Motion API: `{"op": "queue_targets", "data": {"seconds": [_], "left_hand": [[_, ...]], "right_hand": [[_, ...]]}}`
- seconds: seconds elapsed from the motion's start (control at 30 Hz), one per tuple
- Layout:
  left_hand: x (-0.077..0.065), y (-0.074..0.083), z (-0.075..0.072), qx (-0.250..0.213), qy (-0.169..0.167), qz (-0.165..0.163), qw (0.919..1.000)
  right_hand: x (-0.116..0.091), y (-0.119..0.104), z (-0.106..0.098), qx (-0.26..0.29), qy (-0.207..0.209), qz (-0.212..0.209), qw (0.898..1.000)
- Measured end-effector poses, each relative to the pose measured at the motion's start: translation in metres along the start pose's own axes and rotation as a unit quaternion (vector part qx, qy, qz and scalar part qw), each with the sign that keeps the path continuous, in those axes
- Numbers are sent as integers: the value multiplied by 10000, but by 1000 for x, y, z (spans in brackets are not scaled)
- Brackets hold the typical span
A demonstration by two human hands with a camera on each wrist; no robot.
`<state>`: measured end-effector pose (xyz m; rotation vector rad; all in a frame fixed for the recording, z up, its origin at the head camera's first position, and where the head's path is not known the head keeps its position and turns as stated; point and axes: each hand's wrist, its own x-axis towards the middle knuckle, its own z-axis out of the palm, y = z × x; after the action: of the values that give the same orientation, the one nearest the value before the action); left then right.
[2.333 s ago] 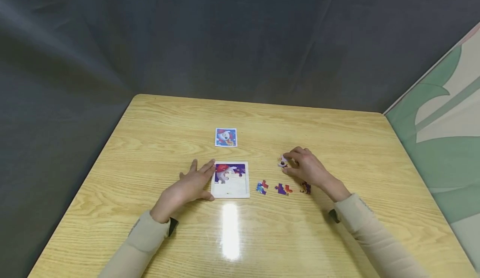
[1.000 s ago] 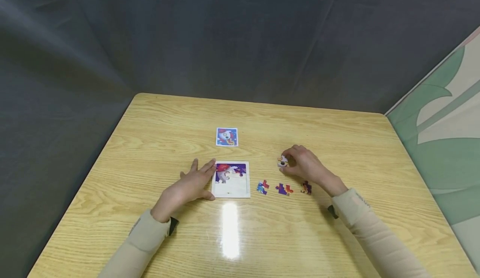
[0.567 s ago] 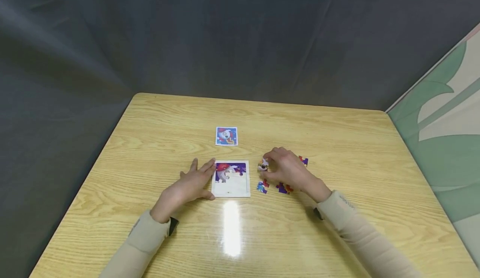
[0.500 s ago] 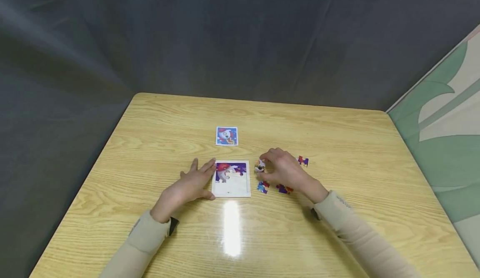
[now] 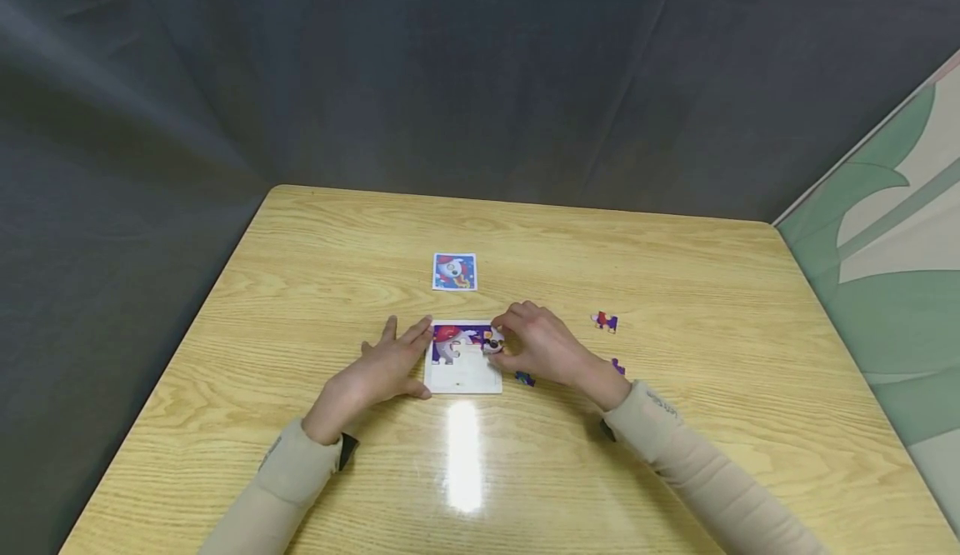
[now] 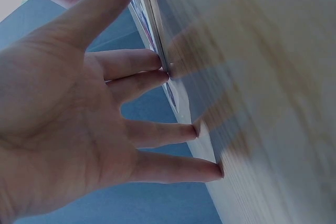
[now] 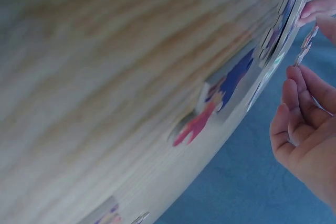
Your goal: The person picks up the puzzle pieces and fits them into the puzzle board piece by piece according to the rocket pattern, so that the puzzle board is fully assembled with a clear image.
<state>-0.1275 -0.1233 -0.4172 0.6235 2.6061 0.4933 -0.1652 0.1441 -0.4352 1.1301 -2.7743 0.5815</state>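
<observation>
two hands point(image 5: 381, 369): left touches the puzzle tray point(image 5: 459, 377), right point(image 5: 545, 345) pinches one piece point(image 5: 492, 342).

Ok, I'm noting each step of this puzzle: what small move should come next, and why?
Probably lower the puzzle piece into the bare part of the tray: the right hand pinches it, raised, near the right edge, while the left hand touches the left edge.

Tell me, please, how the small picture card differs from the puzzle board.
The picture card is smaller than the puzzle board. The card shows a whole picture, while the board is only partly filled, its lower part bare. The card lies untouched, but the left hand touches the board's left edge. Both are roughly square, with a pale border, and lie on the table.
</observation>
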Motion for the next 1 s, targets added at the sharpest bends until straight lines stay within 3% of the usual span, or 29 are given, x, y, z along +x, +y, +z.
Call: {"op": "queue_targets", "data": {"seconds": [1.0], "left_hand": [[1,-1,2,-35,52,32,10000]], "right_hand": [[-2,-3,2,56,12,31,10000]]}}
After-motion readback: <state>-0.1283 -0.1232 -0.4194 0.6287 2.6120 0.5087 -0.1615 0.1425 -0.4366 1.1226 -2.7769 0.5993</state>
